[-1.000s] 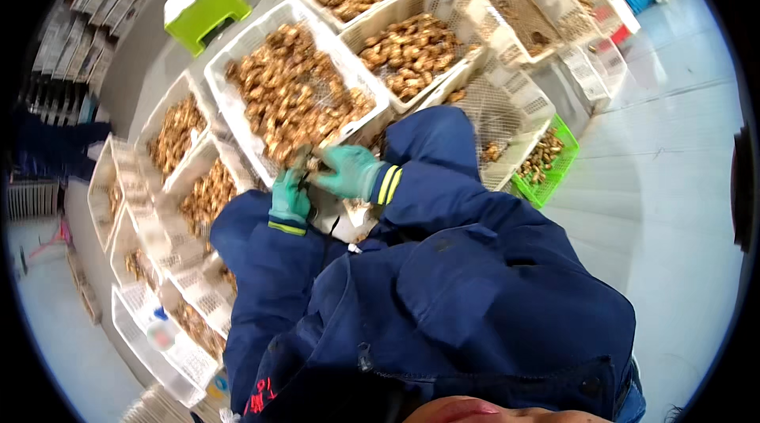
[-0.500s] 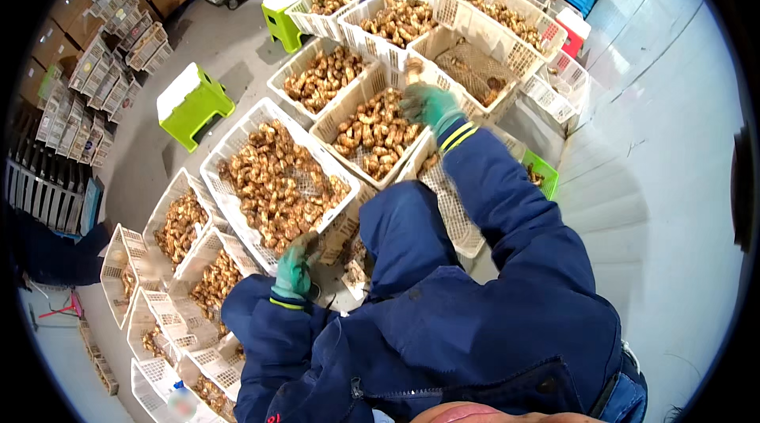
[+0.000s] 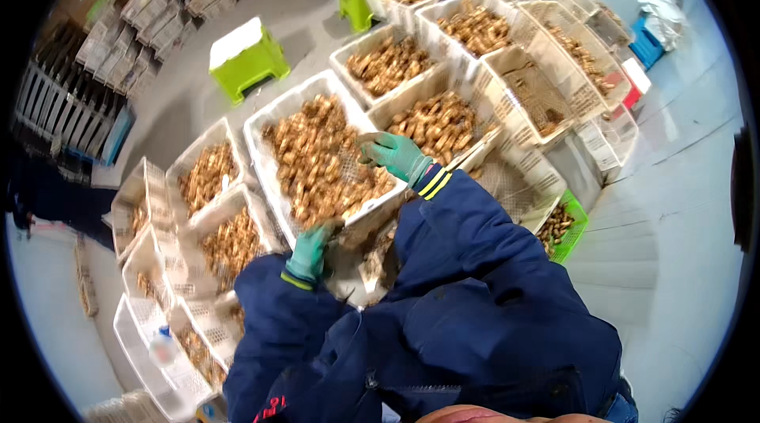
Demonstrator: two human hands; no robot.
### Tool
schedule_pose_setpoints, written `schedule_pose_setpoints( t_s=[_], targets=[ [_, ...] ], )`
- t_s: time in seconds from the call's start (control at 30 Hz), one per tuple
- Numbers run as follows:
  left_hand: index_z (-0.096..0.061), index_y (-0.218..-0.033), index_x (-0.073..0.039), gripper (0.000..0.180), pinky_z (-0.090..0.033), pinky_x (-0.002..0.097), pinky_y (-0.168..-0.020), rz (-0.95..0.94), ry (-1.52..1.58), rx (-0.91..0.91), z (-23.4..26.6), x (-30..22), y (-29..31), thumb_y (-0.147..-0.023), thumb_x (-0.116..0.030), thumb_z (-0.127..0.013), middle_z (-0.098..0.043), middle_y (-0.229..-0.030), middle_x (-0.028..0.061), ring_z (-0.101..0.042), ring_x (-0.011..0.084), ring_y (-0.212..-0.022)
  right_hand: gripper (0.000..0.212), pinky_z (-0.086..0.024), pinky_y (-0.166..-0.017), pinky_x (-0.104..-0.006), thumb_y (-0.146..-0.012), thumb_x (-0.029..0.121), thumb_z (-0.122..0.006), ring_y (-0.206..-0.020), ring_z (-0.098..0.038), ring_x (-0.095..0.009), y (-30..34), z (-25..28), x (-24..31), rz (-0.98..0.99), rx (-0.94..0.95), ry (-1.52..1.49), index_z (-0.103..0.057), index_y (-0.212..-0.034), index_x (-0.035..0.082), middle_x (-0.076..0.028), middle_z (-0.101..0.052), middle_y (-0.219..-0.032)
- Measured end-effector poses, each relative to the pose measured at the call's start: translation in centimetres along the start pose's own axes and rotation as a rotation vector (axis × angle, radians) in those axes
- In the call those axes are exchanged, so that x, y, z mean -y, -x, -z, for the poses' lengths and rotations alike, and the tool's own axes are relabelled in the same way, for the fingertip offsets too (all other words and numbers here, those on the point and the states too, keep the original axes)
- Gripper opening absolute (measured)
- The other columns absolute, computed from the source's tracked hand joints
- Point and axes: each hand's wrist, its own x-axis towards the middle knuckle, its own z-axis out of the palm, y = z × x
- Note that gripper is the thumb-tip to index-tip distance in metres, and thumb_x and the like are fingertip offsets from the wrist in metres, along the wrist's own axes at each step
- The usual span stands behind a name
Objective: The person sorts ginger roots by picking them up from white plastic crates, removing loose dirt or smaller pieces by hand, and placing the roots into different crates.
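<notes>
My left hand (image 3: 309,253), in a green glove, is at the near rim of a large white crate (image 3: 266,161). Its fingers are closed, with a brownish tip at their end; whether that is a held piece or dirt on the glove is unclear. My right hand (image 3: 396,157), gloved alike, hovers over that crate's right side, fingers loosely bent and apart, with nothing visible in them. Inside the crate lie many knobbly brown-and-cream pieces (image 3: 307,155), like mushrooms or roots. Behind my right hand, a beige crate (image 3: 388,114) holds rounder similar pieces (image 3: 434,123).
More filled crates stand left (image 3: 214,131) and behind (image 3: 348,55). A beige crate (image 3: 526,78) at right holds few pieces. A green basket (image 3: 571,242) lies beside my right arm. A green stool (image 3: 249,66) stands on the floor, and a wall (image 3: 673,209) runs along the right.
My right hand has come back from the rim between the beige crates to above the large white crate. My left hand stays at its near rim. The whole view has shifted rightward.
</notes>
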Motion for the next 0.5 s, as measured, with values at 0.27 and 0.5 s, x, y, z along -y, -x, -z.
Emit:
schedule_pose_setpoints(
  t_s=[0.27, 0.5],
  targets=[
    [-0.059, -0.116, -0.007, 0.044, -0.046, 0.0284, -0.079, 0.571, 0.320, 0.373, -1.9, 2.4, -2.4, -0.089, -0.041, -0.053, -0.064, -0.102, 0.0097, -0.059, 0.0171, -0.090, 0.039, -0.044, -0.089, -0.0392, -0.087, 0.039, -0.045, -0.102, -0.058, -0.032, -0.5, -5.5, 3.5, -0.740, 0.614, 0.313, -0.059, -0.113, 0.012, -0.015, -0.062, -0.108],
    [-0.061, -0.107, -0.006, 0.042, -0.045, 0.0395, -0.085, 0.377, -0.071, 0.496, -4.8, 4.9, -3.3, -0.085, -0.041, -0.050, -0.063, -0.101, 0.0132, -0.058, 0.0306, -0.095, 0.034, -0.045, -0.086, -0.0413, -0.086, 0.029, -0.051, -0.101, -0.057, -0.034, 0.3, -9.1, -4.6, -0.653, 0.668, 0.426, -0.053, -0.118, 0.018, -0.015, -0.061, -0.108]
  ],
)
